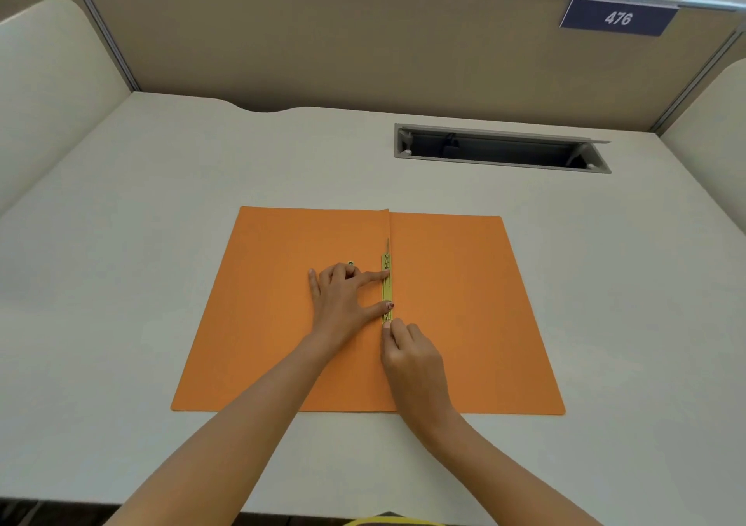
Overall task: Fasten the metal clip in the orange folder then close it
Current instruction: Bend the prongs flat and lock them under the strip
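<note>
The orange folder (pixel 464 303) lies open and flat on the desk, its spine fold running down the middle. A narrow brass metal clip (pixel 386 289) lies along that fold, with one thin prong sticking out past its far end. My left hand (pixel 343 301) rests spread on the left leaf, its index fingertip and thumb tip pressing on the clip bar. My right hand (pixel 407 358) is curled at the clip's near end, its fingertips pinching that end; the end itself is hidden under them.
The white desk (pixel 121 283) has an open grey cable hatch (pixel 500 150) behind the folder to the right. Beige partition walls (pixel 323 40) enclose the back and sides. A blue sign reading 476 (pixel 617 17) hangs top right. The desk's front edge is close to me.
</note>
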{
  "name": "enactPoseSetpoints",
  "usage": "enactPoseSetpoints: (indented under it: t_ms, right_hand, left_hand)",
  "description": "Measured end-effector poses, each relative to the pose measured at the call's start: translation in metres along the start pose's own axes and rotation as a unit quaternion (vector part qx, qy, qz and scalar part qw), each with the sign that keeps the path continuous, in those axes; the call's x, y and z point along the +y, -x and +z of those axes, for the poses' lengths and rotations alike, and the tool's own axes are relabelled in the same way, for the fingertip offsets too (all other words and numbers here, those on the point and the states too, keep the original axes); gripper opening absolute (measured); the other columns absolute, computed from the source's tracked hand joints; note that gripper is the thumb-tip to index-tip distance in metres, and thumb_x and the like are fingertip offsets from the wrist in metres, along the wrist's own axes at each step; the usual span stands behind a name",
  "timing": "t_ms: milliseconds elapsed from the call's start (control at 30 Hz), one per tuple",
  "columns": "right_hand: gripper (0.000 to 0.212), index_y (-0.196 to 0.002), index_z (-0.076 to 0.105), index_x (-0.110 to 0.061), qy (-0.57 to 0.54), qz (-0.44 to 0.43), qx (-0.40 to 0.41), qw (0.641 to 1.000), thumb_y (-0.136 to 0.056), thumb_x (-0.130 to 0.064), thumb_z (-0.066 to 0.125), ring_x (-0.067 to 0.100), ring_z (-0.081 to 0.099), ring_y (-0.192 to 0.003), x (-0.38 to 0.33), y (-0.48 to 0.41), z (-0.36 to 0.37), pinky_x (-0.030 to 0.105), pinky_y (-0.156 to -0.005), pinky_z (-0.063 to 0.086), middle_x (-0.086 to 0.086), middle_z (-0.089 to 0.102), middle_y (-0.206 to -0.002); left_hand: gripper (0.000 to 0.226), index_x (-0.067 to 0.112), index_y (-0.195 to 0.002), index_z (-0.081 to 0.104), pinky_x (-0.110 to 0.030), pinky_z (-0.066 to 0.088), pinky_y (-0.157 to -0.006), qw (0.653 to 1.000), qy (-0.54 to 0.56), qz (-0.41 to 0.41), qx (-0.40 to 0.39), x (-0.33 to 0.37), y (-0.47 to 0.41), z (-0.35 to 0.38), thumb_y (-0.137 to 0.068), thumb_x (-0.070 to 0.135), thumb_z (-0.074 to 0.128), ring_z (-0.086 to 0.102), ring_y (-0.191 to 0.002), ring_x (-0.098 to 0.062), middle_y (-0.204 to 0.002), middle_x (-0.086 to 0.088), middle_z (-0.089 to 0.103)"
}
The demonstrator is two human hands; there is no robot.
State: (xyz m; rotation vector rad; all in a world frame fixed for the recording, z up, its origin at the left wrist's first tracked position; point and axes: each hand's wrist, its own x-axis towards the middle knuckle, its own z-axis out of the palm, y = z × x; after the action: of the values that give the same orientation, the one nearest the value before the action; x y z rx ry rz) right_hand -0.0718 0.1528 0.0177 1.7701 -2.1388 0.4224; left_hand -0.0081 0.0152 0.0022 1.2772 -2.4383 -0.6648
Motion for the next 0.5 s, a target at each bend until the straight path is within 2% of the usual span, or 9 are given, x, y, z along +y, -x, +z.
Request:
enactPoseSetpoints:
  t_ms: [167,300,500]
  right_hand:
    - [0.022,-0.067,0.072,-0.008,-0.003,-0.022,0.007,1.000,-0.058,0.007,0.085,0.014,0.051,-0.049,0.006,0.011,0.001,0.022,-0.042,0.041,0.001,0.060,-0.062]
    - [0.019,-0.078,0.074,-0.004,-0.030,-0.028,0.012,0.999,-0.064,0.006,0.084,0.017,0.056,-0.055,0.013,0.020,0.004,0.025,-0.046,0.049,0.003,0.063,-0.068]
    - [0.010,-0.091,0.076,-0.002,-0.164,0.072,0.023,0.984,-0.081,-0.003,0.076,0.022,0.063,-0.070,0.018,0.025,0.005,0.029,-0.057,0.055,0.006,0.068,-0.079]
  left_hand:
    - [0.053,0.053,-0.123,0.052,-0.057,-0.001,-0.116,1.000,-0.001,0.001,-0.001,0.000,0.000,0.000,-0.072,0.063,0.063,0.035,-0.125,-0.021,-0.109,0.005,0.045]
    - [0.053,0.053,-0.123,0.052,-0.056,-0.001,-0.116,1.000,0.001,0.000,0.002,0.000,0.000,0.000,-0.072,0.063,0.063,0.036,-0.125,-0.020,-0.108,0.005,0.045]
    - [0.054,0.054,-0.124,0.050,-0.056,-0.004,-0.116,1.000,0.001,-0.001,-0.008,-0.001,-0.001,0.000,-0.072,0.063,0.063,0.034,-0.126,-0.022,-0.107,0.006,0.042]
